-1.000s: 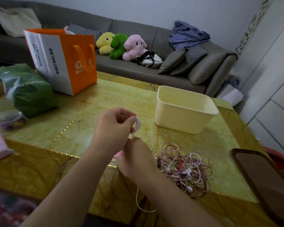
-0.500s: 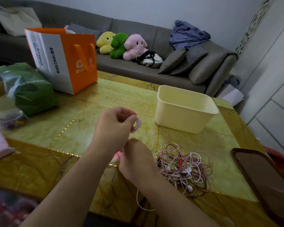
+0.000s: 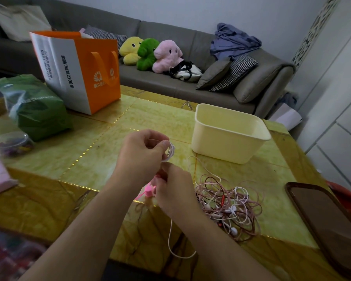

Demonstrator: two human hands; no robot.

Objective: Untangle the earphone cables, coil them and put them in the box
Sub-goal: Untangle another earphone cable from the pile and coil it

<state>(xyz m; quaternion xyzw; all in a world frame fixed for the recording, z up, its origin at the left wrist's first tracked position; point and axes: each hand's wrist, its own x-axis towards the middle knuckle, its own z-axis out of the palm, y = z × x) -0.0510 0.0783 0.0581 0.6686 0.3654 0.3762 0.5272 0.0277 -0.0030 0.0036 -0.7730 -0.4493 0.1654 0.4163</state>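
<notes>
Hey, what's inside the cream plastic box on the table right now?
The box shows only bare inner walls near its far rim; no cable shows in it. Its near wall hides the bottom, so something flat could lie there unseen. The coil is in the left hand.

The left hand (image 3: 139,154) pinches a white cable coil (image 3: 169,150) (right hand (image 3: 173,192) just below) near the box (image 3: 228,136).

A home living room, seemingly — grey sofa (image 3: 170,82), plush toys (image 3: 150,53), coffee table (image 3: 150,118).
</notes>
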